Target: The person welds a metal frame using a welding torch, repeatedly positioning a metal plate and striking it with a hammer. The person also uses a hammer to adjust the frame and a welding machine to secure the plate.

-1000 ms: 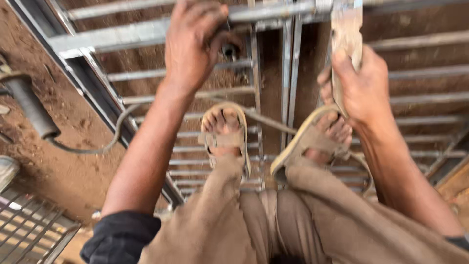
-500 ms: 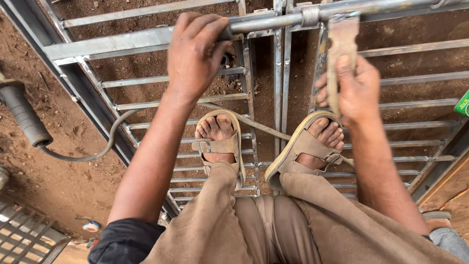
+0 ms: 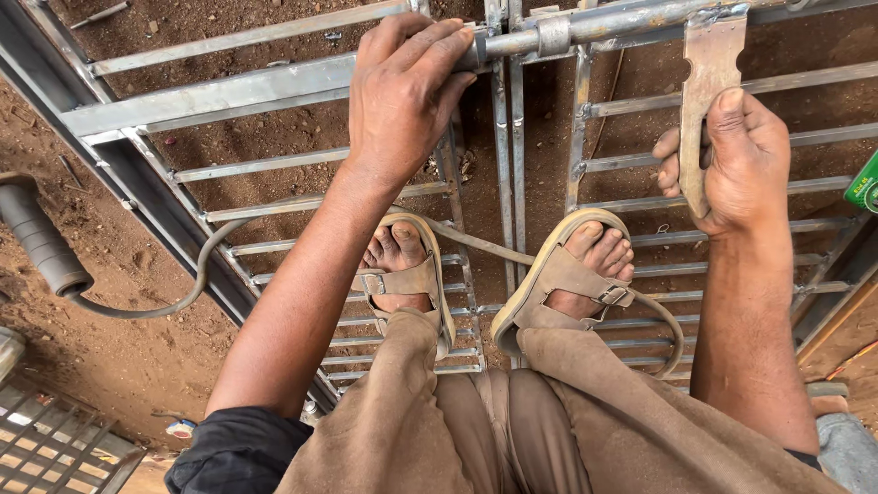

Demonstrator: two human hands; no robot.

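Under the left hand fingers, clenched, a round steel bar; right hand fingers grasping, seemingly, a flat latch plate.

Ground is bare reddish-brown dirt, loose and clumpy, with small stones and scraps of debris. Lying flat on it: a grey welded metal gate frame with thin horizontal bars, spanning most of the view. Two feet in tan sandals stand on the frame's bars. A dark cable trails across the dirt and over the bars, running from a ribbed black handle at left. A second metal grid lies at lower left corner.
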